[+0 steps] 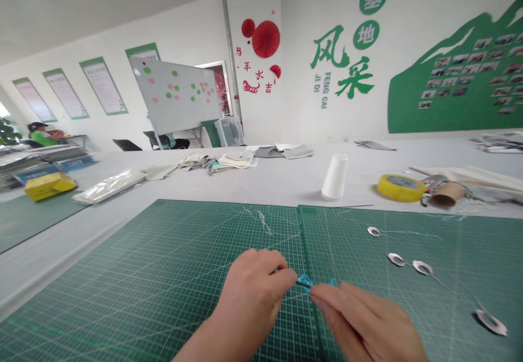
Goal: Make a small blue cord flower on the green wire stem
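Over the seam between two green cutting mats, both hands meet at a small bright-blue looped piece (pixel 304 281), perhaps cord or thread; its exact kind is too small to make out. My left hand (pixel 255 291) pinches its left end, where a thin dark line shows at the fingertips. From the right, my right hand (pixel 368 318) pinches the other end between thumb and fingers, and a bit of blue sticks out above them. The fingers partly hide the piece. Pale oval rings (pixel 423 267) with thin strings lie on the right-hand mat (pixel 368 264).
Loose white thread (pixel 263 223) lies on the left-hand mat (pixel 163 275). Behind the mats stand a white thread cone (pixel 335 178), a yellow tape roll (pixel 401 187) and a cardboard tube (pixel 448 194). Fabric pieces (pixel 232 159) and a yellow box (pixel 49 186) are farther left. A person (pixel 41 134) sits far away.
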A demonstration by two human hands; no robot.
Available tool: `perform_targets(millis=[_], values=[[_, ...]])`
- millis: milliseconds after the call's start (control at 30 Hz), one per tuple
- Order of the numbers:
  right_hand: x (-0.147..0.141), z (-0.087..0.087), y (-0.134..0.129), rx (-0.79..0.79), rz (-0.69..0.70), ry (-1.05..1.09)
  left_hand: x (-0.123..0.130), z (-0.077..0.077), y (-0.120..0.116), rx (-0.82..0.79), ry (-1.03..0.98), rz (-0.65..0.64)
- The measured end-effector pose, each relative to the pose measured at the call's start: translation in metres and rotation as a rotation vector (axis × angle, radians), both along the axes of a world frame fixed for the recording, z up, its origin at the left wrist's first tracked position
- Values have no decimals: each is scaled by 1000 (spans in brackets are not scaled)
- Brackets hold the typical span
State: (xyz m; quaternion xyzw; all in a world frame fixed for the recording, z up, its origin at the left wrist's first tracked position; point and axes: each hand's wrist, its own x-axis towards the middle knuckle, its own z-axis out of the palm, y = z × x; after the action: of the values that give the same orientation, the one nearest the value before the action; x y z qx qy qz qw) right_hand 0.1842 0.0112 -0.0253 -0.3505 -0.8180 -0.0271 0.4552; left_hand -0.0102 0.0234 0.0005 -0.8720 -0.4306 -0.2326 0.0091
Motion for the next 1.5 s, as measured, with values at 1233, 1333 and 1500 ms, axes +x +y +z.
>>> perform_targets(millis=[1233, 1333, 1500], values=[[-6, -44, 31, -1007, 190, 314, 0, 12, 8, -922, -1017, 169], [-5, -41, 25, -931, 171, 198, 0, 10, 9, -937, -1047, 184], [-3, -36, 15, -373, 6, -95, -1, 7, 9, -925, -1054, 201]])
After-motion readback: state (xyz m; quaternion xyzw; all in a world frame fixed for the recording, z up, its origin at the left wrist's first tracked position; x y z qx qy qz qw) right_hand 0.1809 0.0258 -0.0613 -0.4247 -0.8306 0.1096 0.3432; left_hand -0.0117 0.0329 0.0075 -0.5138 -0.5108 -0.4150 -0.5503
